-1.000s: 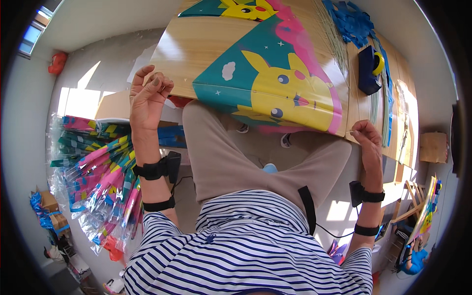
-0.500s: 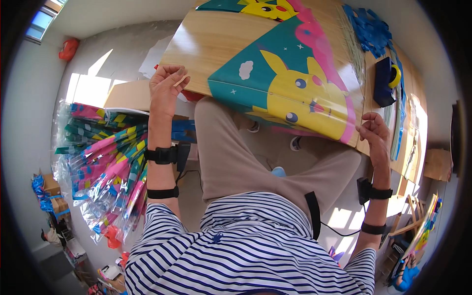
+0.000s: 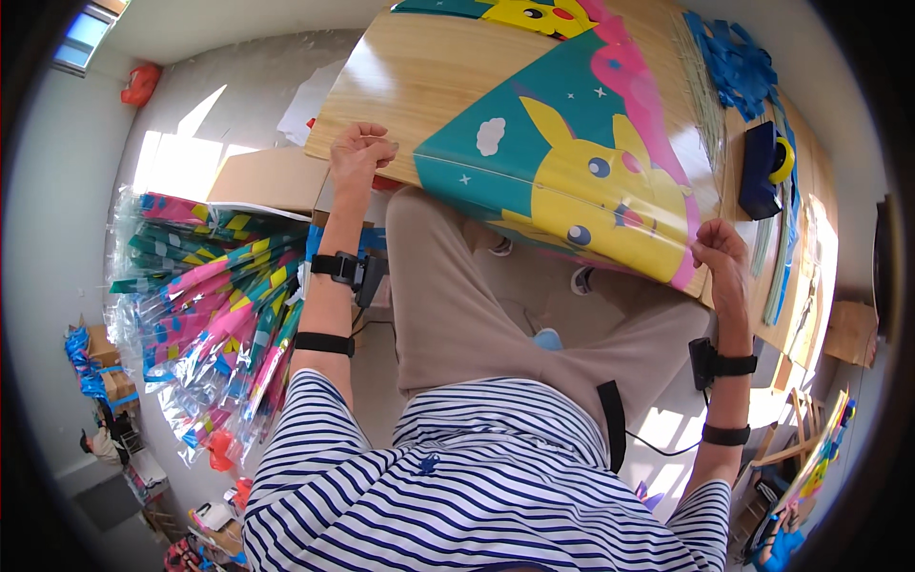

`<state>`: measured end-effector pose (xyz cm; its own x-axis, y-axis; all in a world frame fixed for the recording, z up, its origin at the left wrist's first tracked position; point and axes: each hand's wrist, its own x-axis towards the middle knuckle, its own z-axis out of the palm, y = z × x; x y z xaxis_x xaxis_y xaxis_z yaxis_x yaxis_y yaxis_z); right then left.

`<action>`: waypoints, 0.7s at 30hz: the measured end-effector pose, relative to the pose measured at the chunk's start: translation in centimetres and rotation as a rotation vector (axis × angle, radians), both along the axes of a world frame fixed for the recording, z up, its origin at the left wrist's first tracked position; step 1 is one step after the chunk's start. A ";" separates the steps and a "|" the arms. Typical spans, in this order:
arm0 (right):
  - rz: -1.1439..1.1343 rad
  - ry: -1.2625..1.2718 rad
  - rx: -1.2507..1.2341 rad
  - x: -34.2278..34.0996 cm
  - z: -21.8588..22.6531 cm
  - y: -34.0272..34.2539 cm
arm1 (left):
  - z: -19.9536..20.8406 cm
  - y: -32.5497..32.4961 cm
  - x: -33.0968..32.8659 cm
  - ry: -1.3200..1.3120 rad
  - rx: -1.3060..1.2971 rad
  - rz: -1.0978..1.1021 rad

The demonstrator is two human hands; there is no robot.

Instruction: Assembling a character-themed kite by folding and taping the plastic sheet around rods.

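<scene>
A triangular plastic kite sheet (image 3: 496, 176), teal with a pink border and a yellow cartoon animal face, lies on the wooden table (image 3: 429, 81). Its near part folds over the table edge above my knees. My right hand (image 3: 721, 255) is closed, thumb and fingers pinching the sheet's pink right corner. Beyond the sheet's left tip, my left hand (image 3: 360, 157) hovers by the table edge with fingers curled together; anything thin between them is too small to make out. A second sheet (image 3: 534, 17) of similar print lies at the far edge.
Right of the sheet are thin pale sticks (image 3: 703, 110), a dark blue tape dispenser (image 3: 760, 176) with a yellow roll, and tangled blue strips (image 3: 739, 67). At left, a cardboard box (image 3: 257, 181) stands near a large pile of plastic-wrapped colourful sheets (image 3: 214, 296).
My left hand has moved right, closer to the sheet's left tip. My right hand has come in slightly onto the pink corner. The whole view has shifted a little.
</scene>
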<state>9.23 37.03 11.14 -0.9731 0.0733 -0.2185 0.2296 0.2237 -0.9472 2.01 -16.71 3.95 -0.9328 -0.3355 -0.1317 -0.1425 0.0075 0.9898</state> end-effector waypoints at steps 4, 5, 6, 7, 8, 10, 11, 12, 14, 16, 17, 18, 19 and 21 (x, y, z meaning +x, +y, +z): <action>0.013 0.007 -0.019 -0.5 -1.2 0.1 | -1.1 -0.6 0.0 -0.009 -0.037 -0.015; 0.012 0.005 -0.022 -0.5 -1.3 0.0 | -1.3 -0.7 0.0 -0.013 -0.051 -0.010; 0.005 0.002 -0.022 -0.4 -1.3 0.1 | -1.2 -0.4 -0.2 -0.018 -0.061 -0.012; -0.004 -0.001 -0.022 -0.3 -1.4 0.1 | -1.0 -0.2 -0.3 -0.022 -0.072 -0.015; -0.009 -0.009 -0.026 -0.4 -1.6 -0.1 | -0.9 -0.3 -0.4 -0.016 -0.084 -0.014; -0.044 -0.025 -0.003 -0.4 -1.5 0.1 | -1.2 0.0 -0.8 -0.006 -0.076 -0.036; -0.032 -0.014 -0.014 -0.6 -1.6 -0.3 | -1.2 -0.1 -0.7 0.010 -0.074 -0.018; 0.014 -0.015 -0.009 -0.9 -1.7 -0.1 | -1.2 -0.3 -0.5 0.027 -0.065 -0.007; 0.033 -0.043 0.024 -1.6 -1.9 -0.1 | -1.4 -1.0 -0.3 0.042 -0.060 0.002; 0.015 -0.043 0.072 -2.1 -1.8 -0.6 | -0.6 -0.6 -0.3 0.012 -0.078 0.024; 0.012 -0.048 0.096 -2.2 -1.9 -0.2 | -0.6 0.2 -0.5 0.006 -0.072 0.014; 0.001 -0.054 0.111 -2.4 -2.2 0.2 | -0.3 0.4 -0.6 -0.001 -0.079 0.014; -0.008 -0.059 0.127 -2.5 -2.5 0.5 | -0.3 0.5 -0.7 -0.008 -0.086 0.016; -0.013 -0.064 0.166 -2.8 -3.0 0.7 | -0.6 0.6 -0.9 -0.007 -0.083 -0.002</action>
<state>6.46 37.77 8.18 -0.9564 0.1262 -0.2634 0.2918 0.3724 -0.8810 1.08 -16.12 3.35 -0.9325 -0.3441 -0.1100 -0.1493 0.0898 0.9847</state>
